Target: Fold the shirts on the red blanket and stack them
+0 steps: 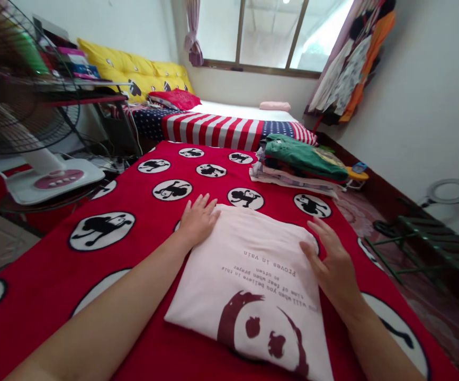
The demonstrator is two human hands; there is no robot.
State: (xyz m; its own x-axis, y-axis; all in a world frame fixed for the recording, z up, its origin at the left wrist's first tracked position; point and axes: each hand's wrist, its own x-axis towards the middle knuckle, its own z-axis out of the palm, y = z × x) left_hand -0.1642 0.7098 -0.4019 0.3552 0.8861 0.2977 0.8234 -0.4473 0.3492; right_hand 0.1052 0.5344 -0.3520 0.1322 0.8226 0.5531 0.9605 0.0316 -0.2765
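Observation:
A folded white T-shirt with a dark panda print and upside-down lettering lies flat in front of me on a red blanket patterned with black monkeys in white ovals. My left hand rests at the shirt's far left corner, palm down, its fingers stretched out and touching the cloth. On the opposite side, my right hand is at the shirt's right edge with thumb and fingers apart. Its thumb is over the cloth near the far right corner; whether it touches the cloth I cannot tell.
A stack of folded clothes with a green one on top sits at the far right. A fan stands at left. Beyond are a bed with a striped cover, hanging clothes and a dark green stool.

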